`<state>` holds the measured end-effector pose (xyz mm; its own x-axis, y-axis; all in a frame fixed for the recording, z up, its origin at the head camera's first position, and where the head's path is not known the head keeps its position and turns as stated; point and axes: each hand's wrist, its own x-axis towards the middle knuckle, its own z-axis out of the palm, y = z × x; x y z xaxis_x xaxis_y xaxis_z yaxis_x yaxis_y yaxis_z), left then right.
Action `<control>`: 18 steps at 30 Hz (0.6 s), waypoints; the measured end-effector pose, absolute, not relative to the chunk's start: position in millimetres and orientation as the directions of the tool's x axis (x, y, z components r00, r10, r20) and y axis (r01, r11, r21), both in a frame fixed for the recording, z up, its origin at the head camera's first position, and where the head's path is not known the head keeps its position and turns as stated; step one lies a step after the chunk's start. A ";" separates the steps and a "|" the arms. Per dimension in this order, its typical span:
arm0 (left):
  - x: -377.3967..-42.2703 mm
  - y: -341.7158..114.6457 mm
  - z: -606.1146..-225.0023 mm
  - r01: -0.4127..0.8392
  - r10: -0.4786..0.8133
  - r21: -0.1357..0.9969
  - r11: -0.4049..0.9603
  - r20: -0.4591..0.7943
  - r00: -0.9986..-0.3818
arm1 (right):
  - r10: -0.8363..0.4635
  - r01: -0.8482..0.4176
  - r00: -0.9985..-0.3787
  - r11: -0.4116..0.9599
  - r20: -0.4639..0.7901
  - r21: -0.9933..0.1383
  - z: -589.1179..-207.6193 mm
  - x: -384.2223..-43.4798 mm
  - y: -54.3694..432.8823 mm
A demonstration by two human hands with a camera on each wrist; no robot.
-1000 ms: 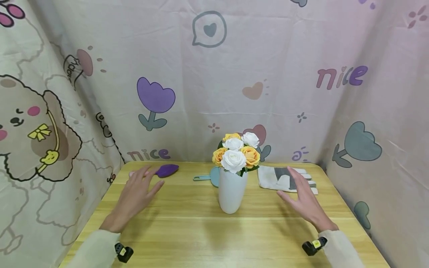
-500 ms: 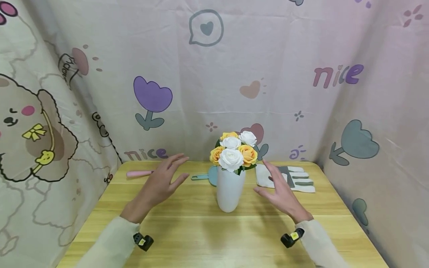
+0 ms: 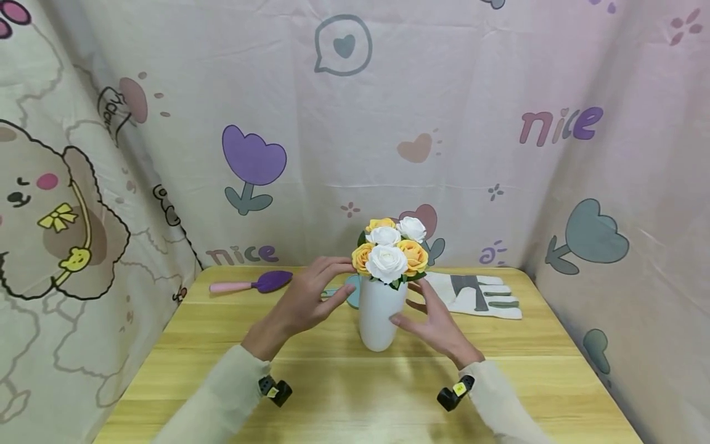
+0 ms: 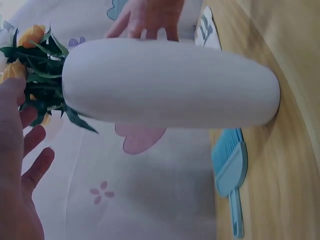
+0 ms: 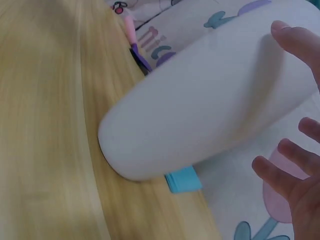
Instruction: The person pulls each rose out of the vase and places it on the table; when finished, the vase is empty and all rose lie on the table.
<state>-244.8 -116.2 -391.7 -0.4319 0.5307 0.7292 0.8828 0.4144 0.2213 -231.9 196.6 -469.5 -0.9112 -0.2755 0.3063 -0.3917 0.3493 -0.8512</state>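
A tall white vase (image 3: 380,317) stands upright in the middle of the table, filled with white and yellow roses (image 3: 387,262) and green leaves (image 4: 47,75). On its left, my left hand (image 3: 310,291) reaches up to the flowers; the extended fingertips are beside a yellow rose, and whether they touch it I cannot tell. My right hand (image 3: 435,320) is at the vase's right side, with the thumb (image 5: 295,42) over the front and the other fingers spread toward the back. Its fingers are loosely bent, and contact with the vase is not plain.
A trowel (image 3: 272,282) with a purple blade and pink handle lies at the back left. Behind the vase lies a light-blue tool (image 4: 232,167) with a ribbed head. A white and grey glove (image 3: 471,293) rests at the back right of the wooden table (image 3: 344,394). Printed curtains surround it.
Both hands have moved inward to the vase, the left from over the trowel and the right from over the glove. The vase stays in place.
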 end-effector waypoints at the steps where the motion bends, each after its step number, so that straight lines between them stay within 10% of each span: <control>1: -245.3 -113.5 -391.6 0.881 0.522 0.248 0.403 0.728 -0.444 | -0.278 -0.386 -0.912 0.335 0.301 -0.860 -469.7 -232.0 193.9; 18: -250.0 -79.7 -409.3 0.833 0.404 0.449 0.323 0.730 -0.551 | -0.262 -0.380 -0.915 0.310 0.306 -0.871 -480.6 -233.4 181.8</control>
